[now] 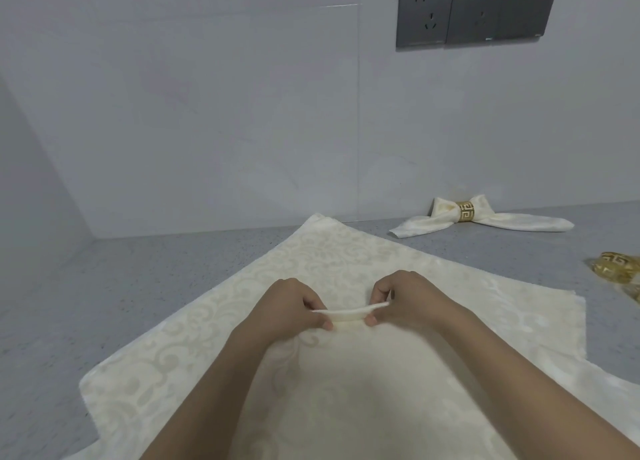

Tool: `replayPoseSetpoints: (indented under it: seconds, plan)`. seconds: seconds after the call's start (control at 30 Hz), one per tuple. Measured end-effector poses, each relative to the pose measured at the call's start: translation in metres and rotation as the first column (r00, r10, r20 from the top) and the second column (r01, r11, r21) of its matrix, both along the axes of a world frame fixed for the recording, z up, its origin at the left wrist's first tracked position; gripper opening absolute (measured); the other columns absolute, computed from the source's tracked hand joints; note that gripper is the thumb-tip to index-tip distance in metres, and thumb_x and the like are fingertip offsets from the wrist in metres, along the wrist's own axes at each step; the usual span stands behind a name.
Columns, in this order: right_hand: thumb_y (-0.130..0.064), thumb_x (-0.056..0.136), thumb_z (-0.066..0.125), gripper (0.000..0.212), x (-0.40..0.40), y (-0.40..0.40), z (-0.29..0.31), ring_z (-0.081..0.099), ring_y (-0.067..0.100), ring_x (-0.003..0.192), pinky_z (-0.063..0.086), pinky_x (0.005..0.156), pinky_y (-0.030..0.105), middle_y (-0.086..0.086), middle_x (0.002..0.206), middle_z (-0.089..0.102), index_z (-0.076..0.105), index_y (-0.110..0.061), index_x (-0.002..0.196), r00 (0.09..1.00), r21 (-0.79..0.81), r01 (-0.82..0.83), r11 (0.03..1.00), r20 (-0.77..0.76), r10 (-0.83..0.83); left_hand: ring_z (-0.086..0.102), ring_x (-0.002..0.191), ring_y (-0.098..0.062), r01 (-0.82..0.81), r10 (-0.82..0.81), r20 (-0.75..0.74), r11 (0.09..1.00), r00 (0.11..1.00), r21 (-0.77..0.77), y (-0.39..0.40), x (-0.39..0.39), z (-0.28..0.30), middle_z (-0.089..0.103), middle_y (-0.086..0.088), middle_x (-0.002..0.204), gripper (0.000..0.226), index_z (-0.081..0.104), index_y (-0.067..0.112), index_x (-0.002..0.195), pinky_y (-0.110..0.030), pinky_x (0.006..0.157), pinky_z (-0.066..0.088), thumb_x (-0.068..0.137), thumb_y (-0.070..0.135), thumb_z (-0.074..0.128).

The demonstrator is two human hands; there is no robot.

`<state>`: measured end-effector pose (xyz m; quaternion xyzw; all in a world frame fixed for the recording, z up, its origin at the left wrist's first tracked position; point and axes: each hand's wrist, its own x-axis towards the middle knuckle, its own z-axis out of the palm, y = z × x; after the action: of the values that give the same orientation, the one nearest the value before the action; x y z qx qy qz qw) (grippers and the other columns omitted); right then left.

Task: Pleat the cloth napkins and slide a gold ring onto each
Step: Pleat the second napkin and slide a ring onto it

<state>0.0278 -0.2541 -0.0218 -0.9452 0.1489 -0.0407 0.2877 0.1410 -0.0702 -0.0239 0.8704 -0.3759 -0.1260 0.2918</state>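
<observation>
A cream damask napkin [346, 259] lies spread on the grey counter [138, 279], one corner pointing to the far wall. At its middle my left hand [287, 307] and my right hand [412, 300] each pinch an end of a narrow raised fold of the cloth [346, 312], thumbs near me, fingers behind. Another cream napkin [498, 219], gathered through a gold ring [465, 211], lies at the far right by the wall. Loose gold rings [620, 267] sit at the right edge, partly cut off.
White tiled walls [207, 130] meet in a corner at the left, close behind the counter. A row of dark grey wall sockets [474, 11] is mounted high on the right. Bare counter shows left of the napkin.
</observation>
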Motion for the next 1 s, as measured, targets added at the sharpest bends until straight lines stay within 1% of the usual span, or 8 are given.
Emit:
replayPoseSetpoints:
  seconds: [0.17, 0.3, 0.4, 0.53, 0.63, 0.8, 0.9, 1.0]
  plan:
    - [-0.035, 0.067, 0.082, 0.022, -0.003, -0.003, 0.002, 0.047, 0.002, 0.054, 0.035, 0.054, 0.018, -0.012, 0.057, 0.053, 0.064, -0.026, 0.06, 0.999, 0.034, -0.036, 0.999, -0.039, 0.038, 0.049, 0.049, 0.005, 0.074, -0.071, -0.057, 0.996, 0.996, 0.056, 0.009, 0.003, 0.011, 0.056, 0.019, 0.049, 0.009, 0.075, 0.027, 0.07, -0.01, 0.049, 0.033, 0.069, 0.032, 0.082]
    - [-0.052, 0.082, 0.065, 0.044, -0.003, -0.005, 0.001, 0.043, 0.014, 0.055, 0.034, 0.056, 0.026, 0.001, 0.055, 0.049, 0.065, -0.017, 0.054, 0.999, 0.135, -0.001, 0.991, -0.036, 0.006, 0.031, 0.039, -0.006, 0.053, -0.045, -0.117, 0.996, 0.992, 0.068, 0.01, 0.003, 0.013, 0.036, 0.01, 0.04, 0.034, 0.068, 0.022, 0.057, -0.017, 0.044, 0.025, 0.077, 0.05, 0.072]
    - [-0.046, 0.08, 0.069, 0.038, 0.0, -0.003, -0.006, 0.043, 0.01, 0.052, 0.034, 0.054, 0.022, -0.009, 0.048, 0.047, 0.065, -0.016, 0.057, 0.998, 0.087, 0.023, 0.996, -0.052, -0.019, 0.038, 0.041, -0.003, 0.011, -0.007, -0.082, 0.999, 0.997, 0.053, 0.003, -0.003, 0.001, 0.044, 0.013, 0.039, 0.034, 0.068, 0.013, 0.06, -0.015, 0.044, 0.029, 0.073, 0.043, 0.077]
    - [-0.042, 0.075, 0.075, 0.032, -0.002, 0.002, -0.009, 0.052, 0.008, 0.066, 0.038, 0.061, 0.021, -0.009, 0.069, 0.055, 0.053, -0.024, 0.06, 0.996, -0.057, -0.02, 0.998, -0.083, 0.016, 0.049, 0.052, 0.003, -0.02, 0.019, 0.011, 0.998, 1.0, 0.06, 0.0, -0.009, -0.007, 0.052, 0.017, 0.048, 0.036, 0.058, 0.023, 0.052, -0.013, 0.055, 0.034, 0.065, 0.046, 0.083]
    - [-0.043, 0.077, 0.073, 0.028, -0.005, 0.005, -0.014, 0.051, 0.012, 0.082, 0.036, 0.071, 0.024, -0.011, 0.08, 0.051, 0.05, -0.027, 0.071, 0.998, -0.111, 0.011, 0.994, -0.055, -0.017, 0.053, 0.083, -0.005, -0.022, 0.004, 0.182, 0.995, 0.983, 0.096, -0.001, -0.012, -0.012, 0.057, 0.013, 0.071, 0.034, 0.059, 0.026, 0.061, -0.022, 0.078, 0.032, 0.066, 0.055, 0.077]
    - [-0.044, 0.088, 0.061, 0.037, -0.018, 0.015, -0.04, 0.041, 0.016, 0.111, 0.03, 0.094, 0.025, -0.01, 0.108, 0.046, 0.055, -0.028, 0.12, 0.986, -0.165, 0.137, 0.977, 0.118, -0.119, 0.043, 0.097, -0.01, -0.143, 0.14, 0.233, 0.99, 0.962, -0.003, 0.005, -0.025, -0.024, 0.051, 0.014, 0.094, 0.038, 0.054, 0.026, 0.089, -0.027, 0.085, 0.028, 0.072, 0.057, 0.071]
    - [-0.039, 0.094, 0.053, 0.038, -0.025, 0.02, -0.047, 0.04, 0.017, 0.115, 0.027, 0.098, 0.024, -0.007, 0.121, 0.051, 0.054, -0.029, 0.13, 0.972, -0.172, 0.148, 0.974, 0.206, -0.112, 0.041, 0.108, -0.008, -0.222, 0.231, 0.231, 0.973, 0.945, -0.064, 0.006, -0.034, -0.032, 0.051, 0.015, 0.107, 0.046, 0.054, 0.03, 0.111, -0.025, 0.092, 0.021, 0.076, 0.056, 0.068]
    - [-0.039, 0.096, 0.049, 0.036, -0.026, 0.023, -0.047, 0.037, 0.016, 0.117, 0.025, 0.096, 0.025, -0.009, 0.124, 0.05, 0.054, -0.031, 0.13, 0.973, -0.229, 0.152, 0.962, 0.204, -0.105, 0.041, 0.114, -0.006, -0.234, 0.243, 0.263, 0.97, 0.934, -0.066, 0.006, -0.038, -0.034, 0.053, 0.016, 0.115, 0.047, 0.056, 0.034, 0.119, -0.025, 0.094, 0.014, 0.078, 0.056, 0.065]
